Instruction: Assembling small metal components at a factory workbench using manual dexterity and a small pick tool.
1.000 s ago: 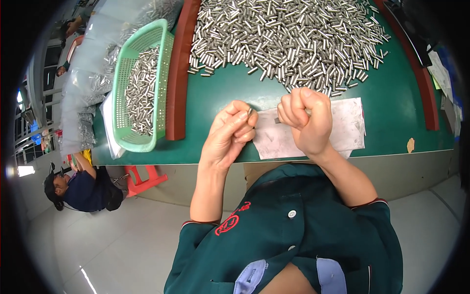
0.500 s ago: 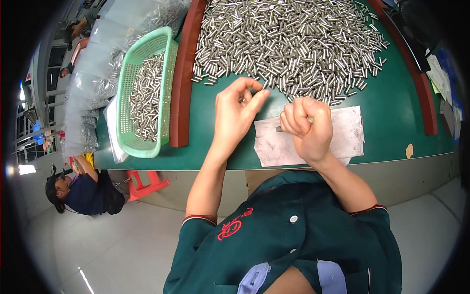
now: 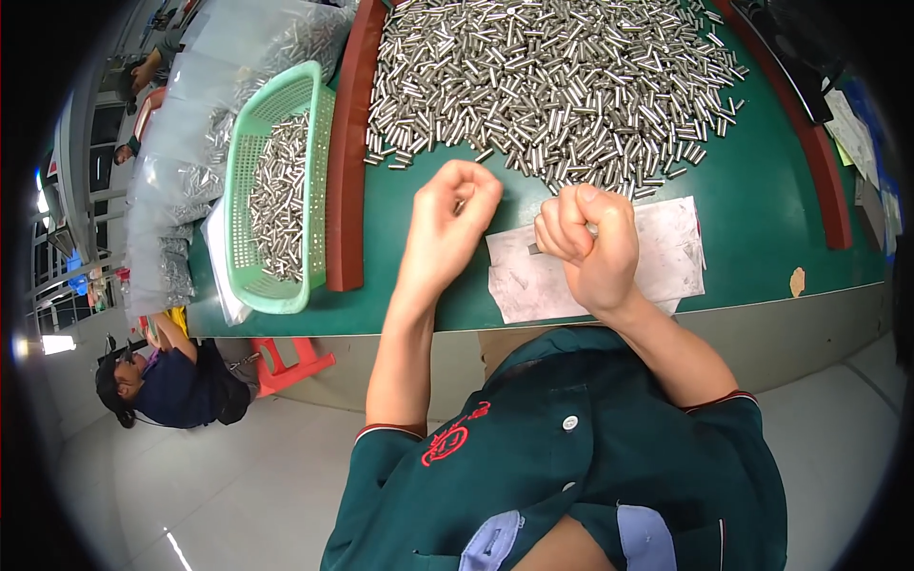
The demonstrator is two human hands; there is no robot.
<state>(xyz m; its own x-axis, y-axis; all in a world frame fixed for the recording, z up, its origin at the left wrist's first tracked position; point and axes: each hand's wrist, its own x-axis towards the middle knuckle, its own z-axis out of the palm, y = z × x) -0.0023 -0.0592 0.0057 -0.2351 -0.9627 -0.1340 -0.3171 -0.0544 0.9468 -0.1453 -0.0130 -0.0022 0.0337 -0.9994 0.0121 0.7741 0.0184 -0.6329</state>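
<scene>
Gripping a grey piece, the right hand hangs over the smudged sheet; the left hand, fingers curled in, contents unclear, is near the heaped cylindrical metal pins. A loosened right grip could drop the piece, perhaps bouncing it among them.

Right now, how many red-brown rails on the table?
2: left rail, between basket and metal pins; right rail, right of the pins. The table runs past the frame; more possible.

You're facing a green-topped table; pale, glossy floor spreading below, red stool standing left, white light glaring far left.
</scene>
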